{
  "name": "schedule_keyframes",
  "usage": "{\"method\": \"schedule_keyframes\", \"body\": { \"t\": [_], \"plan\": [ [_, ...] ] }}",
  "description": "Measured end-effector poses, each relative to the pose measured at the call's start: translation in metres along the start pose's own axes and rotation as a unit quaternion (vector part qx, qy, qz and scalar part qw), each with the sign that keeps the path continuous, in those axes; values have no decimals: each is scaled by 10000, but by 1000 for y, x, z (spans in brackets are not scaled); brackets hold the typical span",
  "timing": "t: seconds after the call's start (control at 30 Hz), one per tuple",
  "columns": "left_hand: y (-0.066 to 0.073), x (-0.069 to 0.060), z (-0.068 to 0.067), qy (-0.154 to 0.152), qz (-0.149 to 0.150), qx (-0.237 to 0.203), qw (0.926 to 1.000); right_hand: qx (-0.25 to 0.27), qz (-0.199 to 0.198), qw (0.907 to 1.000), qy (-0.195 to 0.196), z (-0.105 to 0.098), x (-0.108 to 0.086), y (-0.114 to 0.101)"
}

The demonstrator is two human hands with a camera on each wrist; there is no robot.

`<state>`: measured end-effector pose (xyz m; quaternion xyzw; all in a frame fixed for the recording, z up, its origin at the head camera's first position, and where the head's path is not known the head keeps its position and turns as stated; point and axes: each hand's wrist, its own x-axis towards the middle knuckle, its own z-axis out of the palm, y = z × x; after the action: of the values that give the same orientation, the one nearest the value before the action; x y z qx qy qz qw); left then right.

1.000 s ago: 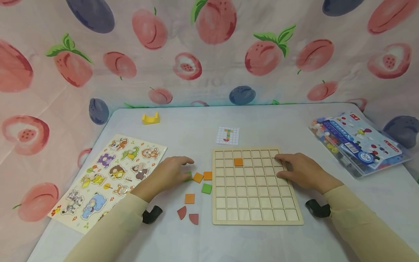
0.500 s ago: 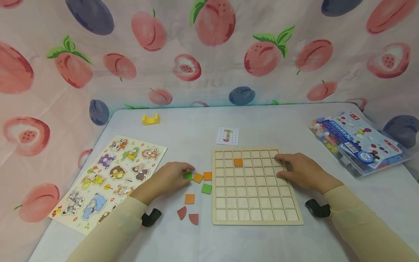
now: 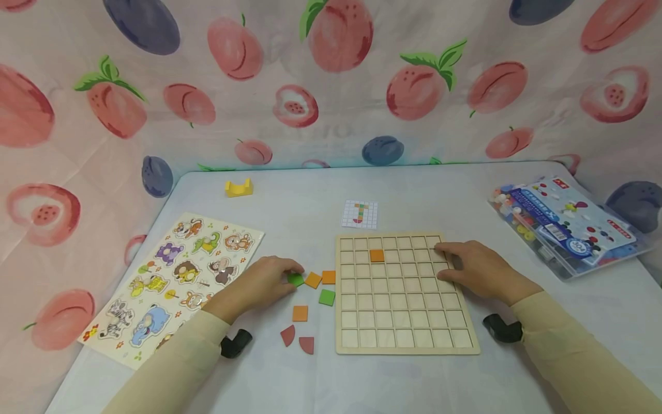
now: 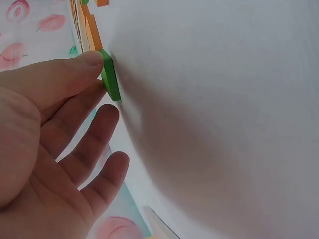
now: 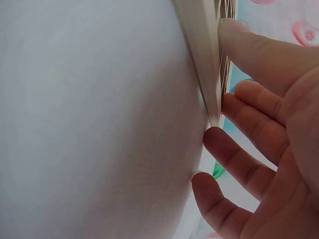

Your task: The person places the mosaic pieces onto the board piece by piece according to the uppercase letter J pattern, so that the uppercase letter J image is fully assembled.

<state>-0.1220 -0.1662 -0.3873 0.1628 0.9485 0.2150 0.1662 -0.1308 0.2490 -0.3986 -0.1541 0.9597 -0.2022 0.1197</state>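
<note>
Your left grip [image 3: 262, 283] pinches a green tile [image 3: 296, 280] left of the board [image 3: 400, 302], seemingly the pick-up step, so the next move should call for a clean lift, while your right grip [image 3: 481, 270], fingers extended, touches the board's right edge on the pale tabletop [image 3: 429, 201], fruit-print cloth [image 3: 336, 115] rising behind the board.

Green tile [image 3: 295, 279]: thin square, your left hand [image 3: 264, 283] is pinching it.
Wooden board [image 3: 407, 294]: pale grid, lying flat, your right hand [image 3: 481, 270] is touching its right side.
</note>
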Motion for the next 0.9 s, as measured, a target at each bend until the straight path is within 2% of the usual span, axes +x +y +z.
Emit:
{"method": "schedule_keyframes", "body": {
  "t": [0.43, 0.9],
  "plan": [
    [-11, -4, -4, 120, 113, -5, 9999, -7, 13, 10000, -5, -2, 0, -2],
    [-13, -3, -1, 260, 87, -48, 9996, -17, 6, 10000, -11, 0, 0, -1]
  ]
}}
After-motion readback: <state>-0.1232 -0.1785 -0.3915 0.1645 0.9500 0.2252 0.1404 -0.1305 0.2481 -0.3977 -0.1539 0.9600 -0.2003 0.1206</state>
